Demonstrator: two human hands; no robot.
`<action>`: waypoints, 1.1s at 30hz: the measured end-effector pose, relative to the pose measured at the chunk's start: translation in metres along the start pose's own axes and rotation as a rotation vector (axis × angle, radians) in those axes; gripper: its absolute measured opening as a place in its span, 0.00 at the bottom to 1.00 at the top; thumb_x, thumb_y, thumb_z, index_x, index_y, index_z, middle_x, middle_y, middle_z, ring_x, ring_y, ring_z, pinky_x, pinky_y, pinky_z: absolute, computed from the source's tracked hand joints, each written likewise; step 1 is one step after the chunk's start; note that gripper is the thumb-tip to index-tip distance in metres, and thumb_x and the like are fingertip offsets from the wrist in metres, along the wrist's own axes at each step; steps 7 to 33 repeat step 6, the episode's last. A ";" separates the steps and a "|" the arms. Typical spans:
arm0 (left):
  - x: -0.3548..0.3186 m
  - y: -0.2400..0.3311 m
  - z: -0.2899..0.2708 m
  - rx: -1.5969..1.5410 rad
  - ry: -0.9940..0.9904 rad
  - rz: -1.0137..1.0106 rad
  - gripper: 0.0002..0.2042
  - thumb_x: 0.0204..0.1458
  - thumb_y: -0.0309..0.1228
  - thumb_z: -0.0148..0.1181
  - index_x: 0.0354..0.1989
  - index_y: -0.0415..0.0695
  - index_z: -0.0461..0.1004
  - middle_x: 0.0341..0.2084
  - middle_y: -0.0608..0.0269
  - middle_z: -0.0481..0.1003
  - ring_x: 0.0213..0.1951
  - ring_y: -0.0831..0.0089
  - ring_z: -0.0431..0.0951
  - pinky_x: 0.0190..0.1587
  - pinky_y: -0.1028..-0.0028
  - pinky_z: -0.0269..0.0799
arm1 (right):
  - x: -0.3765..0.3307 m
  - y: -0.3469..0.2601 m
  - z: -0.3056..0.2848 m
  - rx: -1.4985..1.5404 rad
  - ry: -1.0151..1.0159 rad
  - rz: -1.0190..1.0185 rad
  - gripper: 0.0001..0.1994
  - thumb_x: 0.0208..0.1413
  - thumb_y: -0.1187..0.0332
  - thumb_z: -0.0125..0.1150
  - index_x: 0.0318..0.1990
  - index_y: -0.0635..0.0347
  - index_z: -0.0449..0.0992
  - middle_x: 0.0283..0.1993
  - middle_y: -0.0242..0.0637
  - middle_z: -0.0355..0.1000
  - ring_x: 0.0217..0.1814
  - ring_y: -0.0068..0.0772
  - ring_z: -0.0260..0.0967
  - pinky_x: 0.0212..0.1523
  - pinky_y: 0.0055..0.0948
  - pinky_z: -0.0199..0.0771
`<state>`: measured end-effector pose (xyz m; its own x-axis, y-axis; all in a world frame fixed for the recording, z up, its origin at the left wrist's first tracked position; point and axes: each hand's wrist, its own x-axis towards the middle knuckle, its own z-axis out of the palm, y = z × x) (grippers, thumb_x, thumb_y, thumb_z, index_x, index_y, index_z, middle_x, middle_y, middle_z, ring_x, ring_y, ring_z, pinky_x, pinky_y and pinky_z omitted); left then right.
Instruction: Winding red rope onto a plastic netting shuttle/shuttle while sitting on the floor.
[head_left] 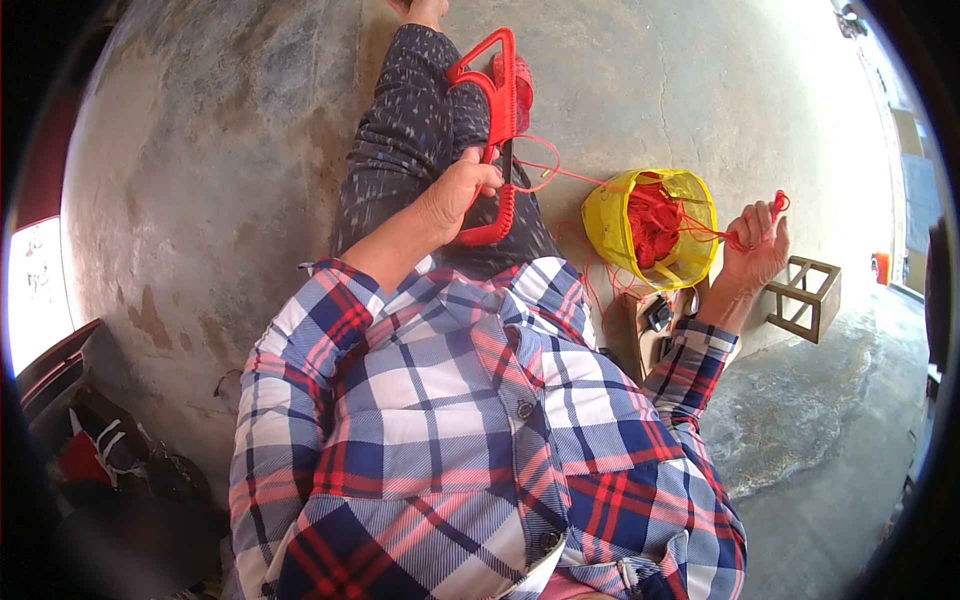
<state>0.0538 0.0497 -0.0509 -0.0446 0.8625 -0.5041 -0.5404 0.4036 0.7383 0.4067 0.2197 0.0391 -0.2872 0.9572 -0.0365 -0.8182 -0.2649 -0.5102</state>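
My left hand (462,190) grips a red triangular plastic frame (495,110) that rests on my dark patterned trouser leg (410,140). Red yarn is wound on the frame's far side. A red strand (600,180) runs from the frame to my right hand (757,245), which is raised with its fingers closed on the strand. Between my hands sits a yellow mesh bag (610,225) holding a tangle of red yarn (652,225).
I sit on a concrete floor (220,150). A small open wooden box frame (805,297) stands right of my right hand. A cardboard piece with a small dark object (655,320) lies below the yellow bag. Dark shoes and bags (110,455) lie at lower left.
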 end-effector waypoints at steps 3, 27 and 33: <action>-0.005 -0.001 0.004 0.024 -0.015 0.045 0.17 0.45 0.24 0.50 0.47 0.40 0.65 0.36 0.66 0.64 0.38 0.77 0.63 0.47 0.78 0.60 | 0.000 0.038 -0.011 -0.339 0.145 0.017 0.08 0.55 0.79 0.50 0.41 0.56 0.66 0.21 0.21 0.52 0.18 0.14 0.43 0.14 0.15 0.42; -0.002 -0.007 0.004 0.021 0.008 0.043 0.22 0.44 0.24 0.52 0.52 0.39 0.63 0.37 0.67 0.64 0.39 0.77 0.64 0.48 0.78 0.60 | -0.007 0.101 0.012 -0.533 0.221 0.169 0.10 0.53 0.79 0.50 0.41 0.52 0.67 0.21 0.20 0.53 0.18 0.12 0.46 0.16 0.14 0.46; -0.002 -0.007 0.004 0.021 0.008 0.043 0.22 0.44 0.24 0.52 0.52 0.39 0.63 0.37 0.67 0.64 0.39 0.77 0.64 0.48 0.78 0.60 | -0.007 0.101 0.012 -0.533 0.221 0.169 0.10 0.53 0.79 0.50 0.41 0.52 0.67 0.21 0.20 0.53 0.18 0.12 0.46 0.16 0.14 0.46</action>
